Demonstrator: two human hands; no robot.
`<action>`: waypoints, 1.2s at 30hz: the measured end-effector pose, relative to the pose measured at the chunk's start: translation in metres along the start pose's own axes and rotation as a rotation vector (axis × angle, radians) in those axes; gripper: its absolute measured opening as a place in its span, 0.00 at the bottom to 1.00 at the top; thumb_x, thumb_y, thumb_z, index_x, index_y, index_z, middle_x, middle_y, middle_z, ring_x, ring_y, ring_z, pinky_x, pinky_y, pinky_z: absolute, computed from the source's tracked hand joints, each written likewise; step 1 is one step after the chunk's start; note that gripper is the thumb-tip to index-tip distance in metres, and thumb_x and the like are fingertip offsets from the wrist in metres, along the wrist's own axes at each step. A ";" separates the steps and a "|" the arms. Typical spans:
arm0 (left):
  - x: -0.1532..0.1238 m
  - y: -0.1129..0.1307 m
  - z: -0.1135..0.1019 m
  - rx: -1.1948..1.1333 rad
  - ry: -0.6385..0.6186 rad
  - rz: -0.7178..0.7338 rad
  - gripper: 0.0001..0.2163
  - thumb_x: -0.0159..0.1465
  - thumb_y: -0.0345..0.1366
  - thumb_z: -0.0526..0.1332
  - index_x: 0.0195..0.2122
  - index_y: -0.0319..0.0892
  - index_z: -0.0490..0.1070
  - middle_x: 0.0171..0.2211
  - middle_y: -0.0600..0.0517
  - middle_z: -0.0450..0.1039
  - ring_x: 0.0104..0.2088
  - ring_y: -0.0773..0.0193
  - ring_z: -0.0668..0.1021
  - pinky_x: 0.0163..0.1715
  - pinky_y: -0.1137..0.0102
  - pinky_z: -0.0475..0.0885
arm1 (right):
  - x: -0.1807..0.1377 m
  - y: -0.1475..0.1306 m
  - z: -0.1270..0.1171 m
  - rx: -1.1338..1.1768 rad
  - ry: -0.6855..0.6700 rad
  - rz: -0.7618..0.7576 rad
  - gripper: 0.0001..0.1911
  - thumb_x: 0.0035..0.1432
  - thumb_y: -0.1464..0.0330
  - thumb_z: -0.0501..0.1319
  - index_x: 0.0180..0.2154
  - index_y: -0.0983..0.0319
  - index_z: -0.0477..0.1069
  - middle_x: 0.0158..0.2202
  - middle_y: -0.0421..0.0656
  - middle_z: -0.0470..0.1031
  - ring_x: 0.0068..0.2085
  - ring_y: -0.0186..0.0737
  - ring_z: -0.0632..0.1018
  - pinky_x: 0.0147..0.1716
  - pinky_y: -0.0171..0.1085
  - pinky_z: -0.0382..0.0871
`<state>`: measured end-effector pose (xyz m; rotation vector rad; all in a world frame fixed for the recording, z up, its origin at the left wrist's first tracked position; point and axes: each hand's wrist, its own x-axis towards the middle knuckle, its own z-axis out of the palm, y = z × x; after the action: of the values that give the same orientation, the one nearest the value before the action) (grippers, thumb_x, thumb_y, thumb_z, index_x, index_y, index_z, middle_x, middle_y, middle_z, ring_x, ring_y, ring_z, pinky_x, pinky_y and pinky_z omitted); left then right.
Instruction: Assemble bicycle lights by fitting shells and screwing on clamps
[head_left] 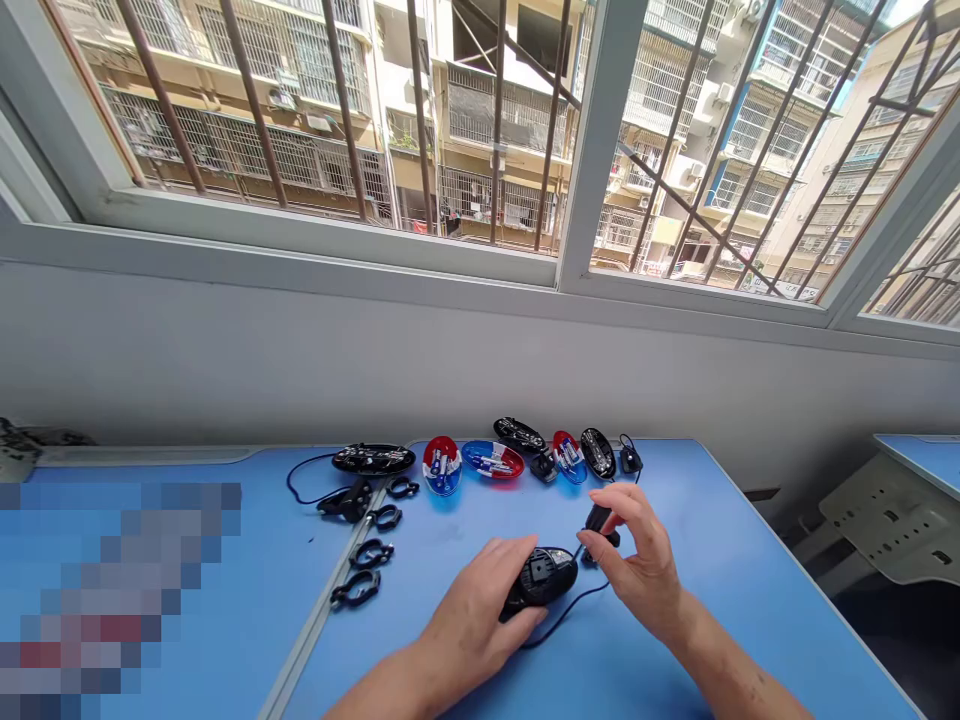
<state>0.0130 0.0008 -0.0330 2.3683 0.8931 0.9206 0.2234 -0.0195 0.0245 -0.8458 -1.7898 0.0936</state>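
Blue table [712, 540] runs beneath both grips, giving the right grip [641, 570] open room on its outer side as far as a slanting edge. That grip pinches a small black part [598, 517] between thumb and fingertips; the left grip [476, 600] is closed round a black oval unit [551, 575], just left of it. Thin black cable [561, 622] runs between them, so pulling the grips apart could, I judge, strain it or twist the unit loose. Behind the right fingers sits another dark piece [613, 539], too hidden to say whether it is attached; lowering that grip might knock it. Left of the left grip, black rings [341, 597] line a grey seam [306, 640], where a sweeping forearm could scatter them. Farthest ahead of both grips, oval shells [442, 465] crowd the back edge near the wall [450, 360], leaving little room.
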 end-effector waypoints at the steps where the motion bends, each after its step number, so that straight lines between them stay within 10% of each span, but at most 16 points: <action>1: 0.000 0.000 0.000 0.000 -0.004 -0.003 0.24 0.56 0.28 0.61 0.54 0.46 0.61 0.46 0.48 0.73 0.42 0.53 0.73 0.43 0.61 0.69 | 0.001 0.000 0.000 0.006 0.007 -0.002 0.21 0.60 0.77 0.58 0.53 0.54 0.64 0.39 0.43 0.68 0.34 0.36 0.71 0.27 0.34 0.71; 36: 0.004 0.011 -0.008 0.010 -0.006 -0.032 0.22 0.54 0.29 0.61 0.52 0.44 0.64 0.44 0.47 0.75 0.41 0.52 0.74 0.41 0.62 0.72 | 0.001 -0.005 0.001 -0.027 0.026 -0.032 0.20 0.60 0.76 0.57 0.52 0.55 0.63 0.39 0.44 0.73 0.33 0.37 0.74 0.26 0.35 0.73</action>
<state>0.0140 -0.0024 -0.0192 2.3569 0.9323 0.8986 0.2200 -0.0224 0.0272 -0.8334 -1.7829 0.0371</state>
